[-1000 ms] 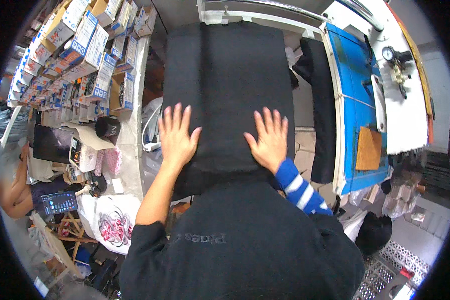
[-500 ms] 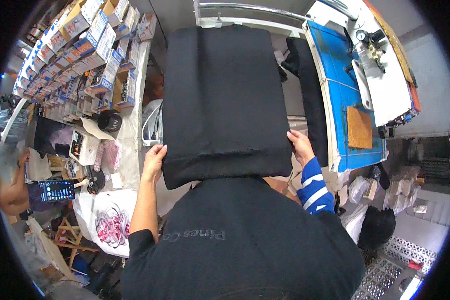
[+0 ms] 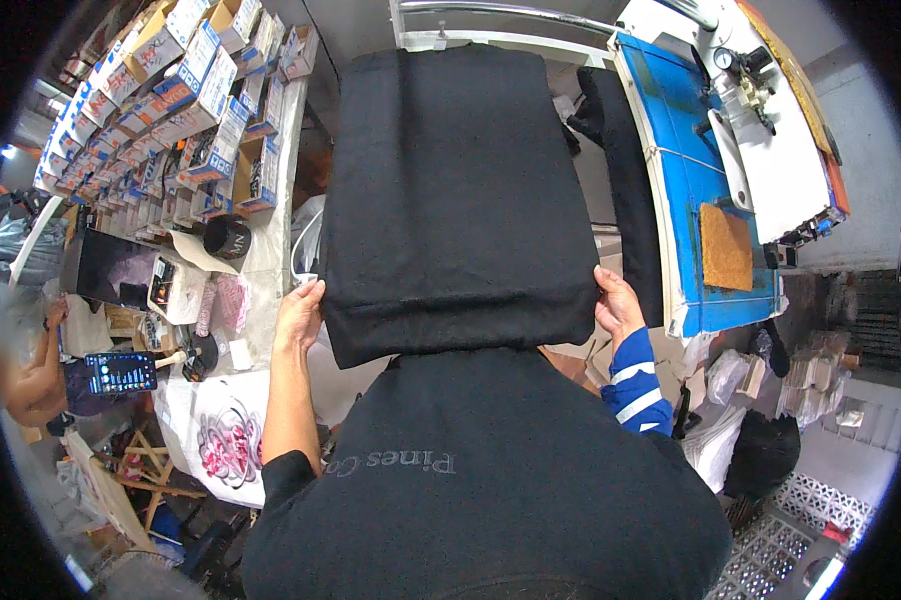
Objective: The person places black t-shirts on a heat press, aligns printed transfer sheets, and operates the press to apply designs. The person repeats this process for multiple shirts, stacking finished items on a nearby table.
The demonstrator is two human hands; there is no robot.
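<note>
A black cloth lies spread over a broad, flat rectangular shape in front of me; the support beneath it is hidden. Near the bottom its fabric folds into a soft crosswise ridge, and a faint crease runs lengthwise. My left hand pinches the cloth's near left edge between thumb and fingers. At the near right edge, my right hand grips the cloth the same way, with a blue sleeve with white stripes on that forearm. Another strip of black fabric hangs to the right of the cloth.
On the left, a table holds stacked small boxes, a black cup and a sheet with a pink print. A blue board with a brown pad stands right. Far left, another person's arm shows near a lit phone.
My right hand has shifted slightly outward to the right, and the near part of the cloth is drawn wider. My left hand still holds its edge. The whole view has tilted a little.
</note>
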